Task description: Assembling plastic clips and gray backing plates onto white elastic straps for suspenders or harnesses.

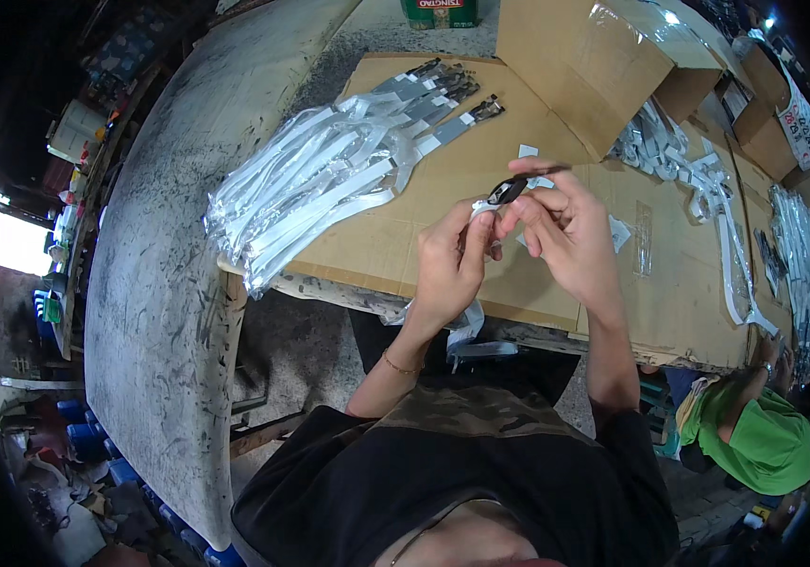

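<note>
My left hand (454, 253) has its thumb and fingers pinched on the white end of a small black buckle-like piece (509, 192). My right hand (570, 231) grips the same piece from the other side, with its fingers bent around it. Both hands are raised over the cardboard sheet (367, 248) on the table. Beyond my left hand lies a bundle of white straps (315, 175) in clear plastic sleeves, their dark ends pointing away from me. Small white tags (528, 151) lie behind and beside my right hand, partly hidden by it.
An open cardboard box (570, 71) stands at the back right. Loose white straps (728, 250) trail across the right of the table, near a clear plastic sleeve (644, 241). More wrapped straps (801, 274) lie at far right. A person in green (754, 435) is at the lower right.
</note>
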Motion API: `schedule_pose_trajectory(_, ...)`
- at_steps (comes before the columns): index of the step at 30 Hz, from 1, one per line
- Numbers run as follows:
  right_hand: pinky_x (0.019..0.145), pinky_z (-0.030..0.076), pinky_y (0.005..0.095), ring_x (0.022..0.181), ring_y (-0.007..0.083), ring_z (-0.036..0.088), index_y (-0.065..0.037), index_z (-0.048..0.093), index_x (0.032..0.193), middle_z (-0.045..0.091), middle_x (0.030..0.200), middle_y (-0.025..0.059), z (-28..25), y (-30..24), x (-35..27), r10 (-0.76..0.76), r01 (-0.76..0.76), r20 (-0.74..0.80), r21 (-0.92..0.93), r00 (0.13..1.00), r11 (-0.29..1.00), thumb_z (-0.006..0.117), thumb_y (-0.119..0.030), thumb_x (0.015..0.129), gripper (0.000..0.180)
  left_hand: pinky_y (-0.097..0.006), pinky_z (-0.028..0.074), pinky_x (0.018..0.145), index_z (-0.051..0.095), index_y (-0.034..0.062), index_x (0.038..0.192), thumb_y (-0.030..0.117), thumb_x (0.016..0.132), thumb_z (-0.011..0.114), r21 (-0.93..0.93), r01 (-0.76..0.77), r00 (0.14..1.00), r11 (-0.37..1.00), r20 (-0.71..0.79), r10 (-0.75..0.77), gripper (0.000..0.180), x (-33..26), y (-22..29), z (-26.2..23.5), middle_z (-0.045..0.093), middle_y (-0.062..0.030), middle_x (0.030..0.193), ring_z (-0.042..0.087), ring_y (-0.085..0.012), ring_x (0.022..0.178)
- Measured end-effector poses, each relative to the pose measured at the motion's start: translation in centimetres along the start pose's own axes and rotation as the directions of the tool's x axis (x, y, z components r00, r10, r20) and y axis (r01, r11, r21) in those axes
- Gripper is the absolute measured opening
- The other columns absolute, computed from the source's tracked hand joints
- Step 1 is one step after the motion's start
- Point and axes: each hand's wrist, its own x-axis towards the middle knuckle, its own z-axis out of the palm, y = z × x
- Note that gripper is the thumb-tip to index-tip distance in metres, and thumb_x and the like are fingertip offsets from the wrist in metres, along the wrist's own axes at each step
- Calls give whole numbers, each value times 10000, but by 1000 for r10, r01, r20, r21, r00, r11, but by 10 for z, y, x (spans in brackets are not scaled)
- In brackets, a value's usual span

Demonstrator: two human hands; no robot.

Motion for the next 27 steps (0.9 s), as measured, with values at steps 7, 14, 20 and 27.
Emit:
schedule_pose_trajectory(7, 464, 356, 187, 500, 37, 448, 39, 512, 1161, 633, 714, 35, -6, 6, -2, 19, -18, 77, -24, 997, 1000, 538, -58, 909, 271, -231, 462, 559, 572, -50, 967, 106, 980, 447, -64, 86, 996, 994, 7, -86, 200, -5, 7, 6, 609, -58, 769, 579, -101, 629)
schedule_pose_trajectory(14, 451, 350, 192, 481, 43, 445, 69, 501, 1154, 624, 707, 85, -11, 2, -8, 112, -134, 115, 201, 987, 970, 540, -43, 903, 277, -231, 459, 562, 572, -43, 972, 112, 983, 442, -50, 74, 996, 996, 59, -71, 203, -12, 7, 10, 601, -60, 784, 575, -102, 629)
schedule_pose_trajectory(20, 443, 350, 195, 463, 46, 435, 64, 517, 1162, 612, 687, 84, -16, -1, -15, 140, -179, 137, 342, 981, 923, 548, -50, 894, 293, -227, 438, 544, 575, -29, 962, 148, 990, 436, -115, 148, 985, 982, 104, -137, 227, -14, 14, 16, 588, -48, 721, 563, -94, 611)
schedule_pose_trajectory(27, 432, 347, 193, 448, 53, 443, 57, 524, 1167, 609, 690, 82, -22, 0, -22, 183, -224, 144, 366, 973, 903, 551, -73, 889, 308, -219, 460, 526, 580, -39, 929, 111, 980, 447, -174, 196, 978, 965, 111, -179, 207, -13, 17, 17, 588, -31, 706, 552, -70, 583)
